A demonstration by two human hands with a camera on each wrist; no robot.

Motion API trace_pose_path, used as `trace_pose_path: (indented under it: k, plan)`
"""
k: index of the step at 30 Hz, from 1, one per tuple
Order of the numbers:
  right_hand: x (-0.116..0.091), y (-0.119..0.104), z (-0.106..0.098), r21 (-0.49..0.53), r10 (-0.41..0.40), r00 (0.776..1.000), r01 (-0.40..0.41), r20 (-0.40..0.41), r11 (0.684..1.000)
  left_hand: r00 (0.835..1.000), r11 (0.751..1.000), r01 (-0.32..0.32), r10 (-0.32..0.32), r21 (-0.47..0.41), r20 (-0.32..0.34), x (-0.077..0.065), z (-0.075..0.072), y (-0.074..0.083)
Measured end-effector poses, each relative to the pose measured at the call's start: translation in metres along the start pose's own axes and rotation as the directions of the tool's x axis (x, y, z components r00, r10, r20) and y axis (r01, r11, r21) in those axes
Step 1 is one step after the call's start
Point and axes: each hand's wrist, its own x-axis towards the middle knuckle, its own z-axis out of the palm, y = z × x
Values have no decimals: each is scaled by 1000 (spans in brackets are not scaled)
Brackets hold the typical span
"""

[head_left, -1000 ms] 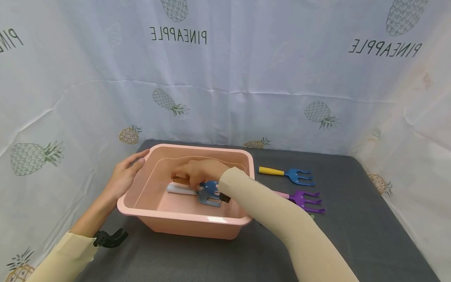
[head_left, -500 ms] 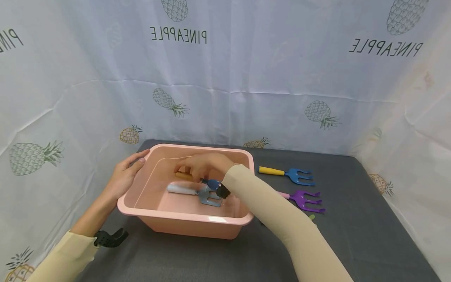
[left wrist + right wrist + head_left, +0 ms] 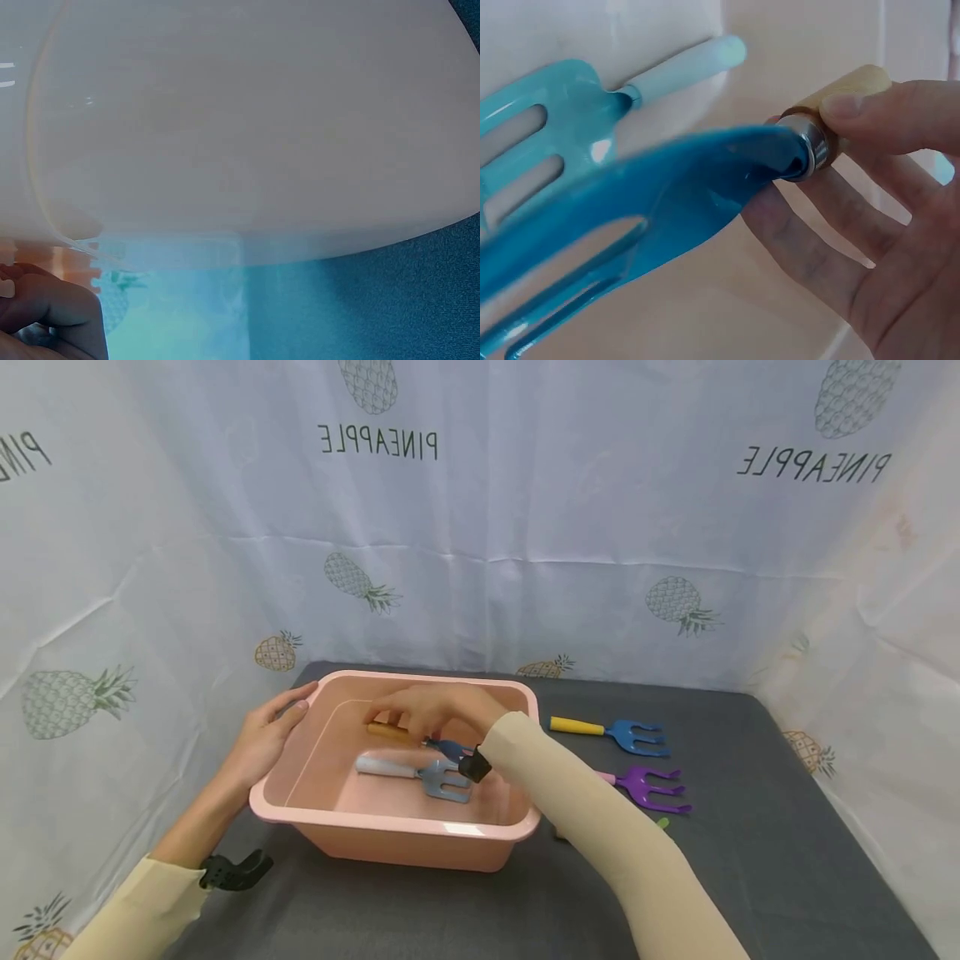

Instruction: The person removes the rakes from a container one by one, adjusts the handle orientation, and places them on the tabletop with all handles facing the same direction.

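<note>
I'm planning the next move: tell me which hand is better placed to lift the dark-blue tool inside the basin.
Probably the right hand: it grips the dark-blue tool by its handle, inside the basin. The left hand is at the basin's left side, away from it.

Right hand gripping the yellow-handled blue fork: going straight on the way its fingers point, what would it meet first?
Likely the pink plastic basin's left inner wall; the right hand points leftward in the head view, but depth there is unclear.
</note>
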Motion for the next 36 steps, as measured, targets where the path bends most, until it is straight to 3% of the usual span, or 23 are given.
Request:
trace_pose_path:
  k: [7,11,20,26,36]
  plan:
    - [-15,-12,-4,-9,-82,996,81,-38,997,1000,1000,-13,13,14,0,0,0,0]
    - [-25,-22,-6,-71,-135,989,131,-53,989,1000,1000,-17,17,10,-7,0,-1,0]
    - [-56,-45,-12,-258,-147,983,115,-111,959,1000,1000,-22,22,4,-11,-1,1,-2]
    - [-78,-55,-17,-344,-202,967,138,-157,929,1000,1000,-18,17,-9,-14,-1,1,-2]
    - [-113,-62,-18,-420,-250,945,143,-212,896,1000,1000,-22,22,6,-17,-2,1,-2]
